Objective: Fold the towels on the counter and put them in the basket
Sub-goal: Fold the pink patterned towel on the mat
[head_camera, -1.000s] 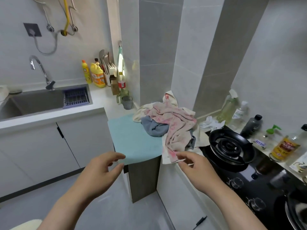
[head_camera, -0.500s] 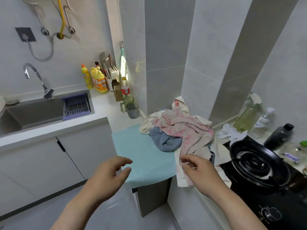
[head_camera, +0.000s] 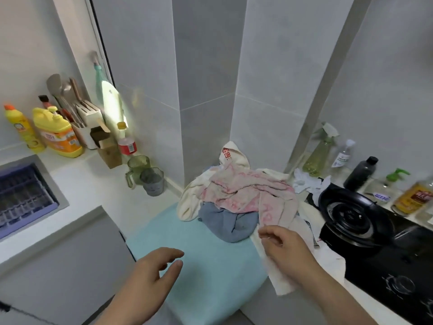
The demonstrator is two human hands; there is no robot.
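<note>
Pink towel (head_camera: 248, 195) heaped atop pile at desk (head_camera: 98, 184) corner | right hand (head_camera: 284, 245) pinching its hanging edge | left hand (head_camera: 150, 275) open, fingers spread over flat teal cloth (head_camera: 210, 261) | stove (head_camera: 356, 216) just beside pile

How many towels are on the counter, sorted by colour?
Light blue towel, spread flat: 1
Pink towel, top of the pile: 1
Grey-blue towel, crumpled: 1
Cream towel, partly buried: at least 1
Total: at least 4; the pile may hide more.
</note>
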